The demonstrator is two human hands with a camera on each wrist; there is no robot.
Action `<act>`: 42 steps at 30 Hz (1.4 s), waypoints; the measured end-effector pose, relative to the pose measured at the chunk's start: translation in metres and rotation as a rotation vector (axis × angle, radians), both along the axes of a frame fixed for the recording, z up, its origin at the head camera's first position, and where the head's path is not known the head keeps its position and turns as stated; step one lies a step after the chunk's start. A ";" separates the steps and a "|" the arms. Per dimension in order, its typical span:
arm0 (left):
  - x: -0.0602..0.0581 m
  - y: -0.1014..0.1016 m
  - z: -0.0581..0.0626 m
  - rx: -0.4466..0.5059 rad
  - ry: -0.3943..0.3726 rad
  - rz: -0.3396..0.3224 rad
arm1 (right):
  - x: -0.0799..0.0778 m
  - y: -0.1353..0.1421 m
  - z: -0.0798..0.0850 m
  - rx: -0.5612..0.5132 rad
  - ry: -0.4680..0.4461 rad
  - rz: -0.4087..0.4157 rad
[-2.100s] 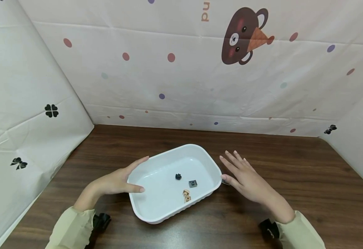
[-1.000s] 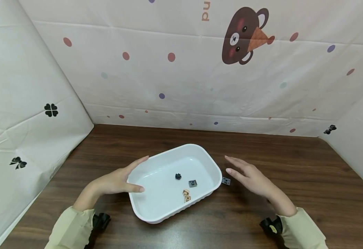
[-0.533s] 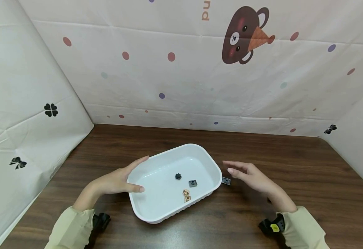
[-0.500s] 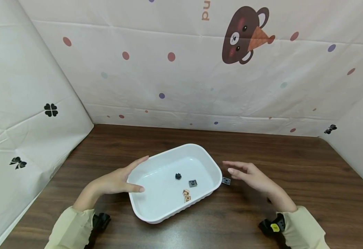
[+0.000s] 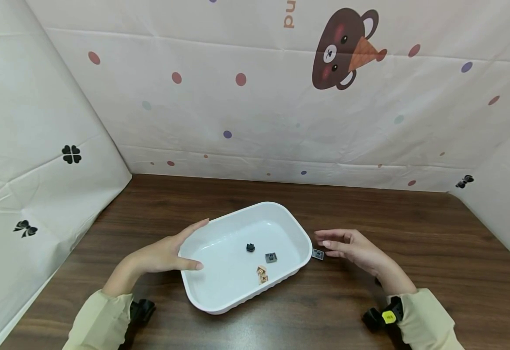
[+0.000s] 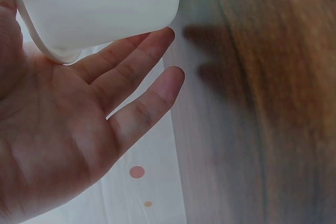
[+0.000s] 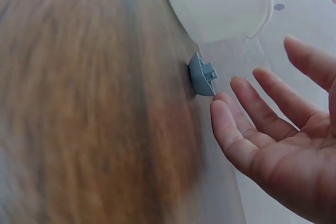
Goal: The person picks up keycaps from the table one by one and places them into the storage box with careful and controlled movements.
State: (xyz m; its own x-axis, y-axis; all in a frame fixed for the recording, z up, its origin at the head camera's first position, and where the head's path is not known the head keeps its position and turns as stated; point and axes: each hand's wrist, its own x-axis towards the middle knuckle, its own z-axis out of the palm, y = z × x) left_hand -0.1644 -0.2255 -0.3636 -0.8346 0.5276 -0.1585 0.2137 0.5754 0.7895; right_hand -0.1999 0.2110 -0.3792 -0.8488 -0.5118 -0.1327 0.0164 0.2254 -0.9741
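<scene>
My left hand (image 5: pixel 167 253) grips the left end of a white plastic basin (image 5: pixel 211 307), thumb over the rim and fingers along the outside wall. In the left wrist view, the fingers (image 6: pixel 131 114) reach under the basin's wall. On the table, right against the basin's right end, a grey keycap (image 5: pixel 318 254) lies upside down, its stem showing in the right wrist view. Beside that keycap is my right hand (image 5: pixel 355 250), fingers loosely bent and holding nothing; its fingertips (image 7: pixel 223 111) come right up to the keycap's edge.
Inside the basin lie a small black piece (image 5: pixel 250 248), a second grey keycap (image 5: pixel 271 257) and tan keycap-like pieces (image 5: pixel 262 277). The dark wooden table (image 5: pixel 395 218) meets a white patterned backdrop (image 5: pixel 259 112) behind and at both sides.
My right hand has gone from spread fingers over the loose keycap to bent fingers lower down beside it, uncovering the keycap. The left hand and basin have stayed put.
</scene>
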 end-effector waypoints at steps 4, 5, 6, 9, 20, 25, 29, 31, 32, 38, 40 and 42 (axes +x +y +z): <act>0.000 0.000 0.000 0.005 -0.003 -0.001 | 0.000 0.000 -0.003 -0.020 -0.024 0.012; 0.000 0.000 0.001 0.005 -0.002 -0.001 | 0.000 0.000 -0.004 -0.019 -0.022 0.016; 0.001 0.000 0.001 0.006 -0.002 -0.002 | 0.000 0.000 -0.005 -0.017 -0.017 0.020; 0.001 0.000 0.001 0.006 -0.002 -0.003 | 0.000 0.000 -0.007 0.003 0.014 0.025; 0.000 0.000 0.001 0.020 -0.009 -0.007 | -0.002 -0.004 -0.012 0.070 0.089 0.027; -0.001 0.001 0.001 0.024 -0.005 -0.011 | -0.005 -0.005 -0.014 0.119 0.124 0.025; 0.000 0.001 0.001 0.022 -0.007 -0.009 | -0.006 -0.006 -0.015 0.170 0.140 0.014; -0.001 0.001 0.001 0.023 -0.009 -0.008 | -0.006 -0.007 -0.015 0.193 0.156 0.015; -0.001 0.001 0.001 0.022 -0.009 -0.008 | -0.006 -0.007 -0.015 0.201 0.164 0.016; -0.001 0.001 0.000 0.040 -0.013 -0.022 | -0.007 -0.008 -0.016 0.224 0.201 0.020; -0.001 0.001 0.000 0.046 -0.017 -0.025 | -0.007 -0.008 -0.017 0.228 0.211 0.024; -0.001 0.001 0.000 0.045 -0.020 -0.021 | -0.007 -0.009 -0.017 0.235 0.224 0.031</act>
State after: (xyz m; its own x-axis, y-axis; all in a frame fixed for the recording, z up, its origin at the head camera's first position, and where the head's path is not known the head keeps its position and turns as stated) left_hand -0.1654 -0.2247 -0.3637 -0.8201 0.5520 -0.1509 0.2095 0.5350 0.8184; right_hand -0.2069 0.2024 -0.3966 -0.8547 -0.5155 -0.0617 -0.2030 0.4412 -0.8741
